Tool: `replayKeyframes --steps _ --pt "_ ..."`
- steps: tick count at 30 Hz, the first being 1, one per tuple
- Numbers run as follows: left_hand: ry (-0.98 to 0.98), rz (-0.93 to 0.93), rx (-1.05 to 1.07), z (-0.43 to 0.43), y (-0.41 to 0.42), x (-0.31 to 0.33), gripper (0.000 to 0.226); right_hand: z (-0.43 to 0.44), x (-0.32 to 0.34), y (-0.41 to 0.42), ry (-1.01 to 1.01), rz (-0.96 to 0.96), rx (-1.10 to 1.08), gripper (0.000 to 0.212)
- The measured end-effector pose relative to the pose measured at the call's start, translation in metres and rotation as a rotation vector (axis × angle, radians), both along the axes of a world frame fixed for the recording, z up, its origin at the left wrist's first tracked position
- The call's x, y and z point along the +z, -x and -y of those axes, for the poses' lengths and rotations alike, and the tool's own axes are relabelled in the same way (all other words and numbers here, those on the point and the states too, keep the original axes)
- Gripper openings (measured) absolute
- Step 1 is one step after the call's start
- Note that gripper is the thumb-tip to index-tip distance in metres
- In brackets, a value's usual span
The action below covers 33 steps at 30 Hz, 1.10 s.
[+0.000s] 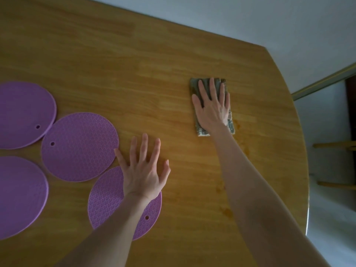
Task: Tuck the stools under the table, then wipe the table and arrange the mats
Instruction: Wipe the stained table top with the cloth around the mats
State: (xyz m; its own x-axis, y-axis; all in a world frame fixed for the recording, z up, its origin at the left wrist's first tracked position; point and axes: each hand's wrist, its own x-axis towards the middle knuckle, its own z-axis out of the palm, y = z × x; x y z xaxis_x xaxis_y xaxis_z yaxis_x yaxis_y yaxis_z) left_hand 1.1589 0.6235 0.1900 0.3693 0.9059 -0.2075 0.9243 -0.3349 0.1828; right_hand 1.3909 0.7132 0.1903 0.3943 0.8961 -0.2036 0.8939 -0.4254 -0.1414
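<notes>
My folded cloth [195, 86] lies on the right part of the table [115, 64], its long axis running near to far and leaning a little left at the far end. Darker smears [243, 146] mark the wood just near and right of it. Purple round mats [79, 147] cluster at the left, two touching. Wooden rungs [333, 145] show past the table's right edge. My right hand [212, 110] presses the cloth flat, fingers straight, arm stretched out. My left hand [143, 174] is palm down, fingers spread wide, wrist over the nearest mat [106, 199].
</notes>
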Motion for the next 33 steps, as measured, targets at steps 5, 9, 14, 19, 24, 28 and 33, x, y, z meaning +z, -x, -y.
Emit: replayKeyframes --steps 5,9,14,19,24,28,33 --pt "-0.003 -0.006 -0.004 0.000 0.000 0.002 0.064 0.010 0.000 0.024 0.025 -0.004 -0.006 0.059" --pt "-0.003 -0.012 0.000 0.000 0.000 0.000 0.065 -0.011 0.002 0.006 0.000 -0.009 0.018 0.057" --pt "0.001 -0.003 0.002 0.000 0.001 -0.001 0.064 0.022 0.002 -0.002 0.024 0.002 -0.143 0.057" --pt "-0.006 -0.007 0.000 -0.001 0.001 0.000 0.065 0.020 0.002 0.010 0.015 -0.008 -0.035 0.058" --pt "-0.005 -0.010 0.004 0.000 0.000 0.000 0.064 0.039 0.002 -0.005 0.014 -0.008 -0.159 0.057" --pt "-0.007 -0.023 0.004 0.000 0.000 0.000 0.065 0.057 0.002 0.030 0.033 -0.012 -0.117 0.059" --pt "-0.021 -0.002 0.017 0.001 -0.002 0.000 0.065 0.057 0.004 -0.012 0.010 -0.013 -0.130 0.056"
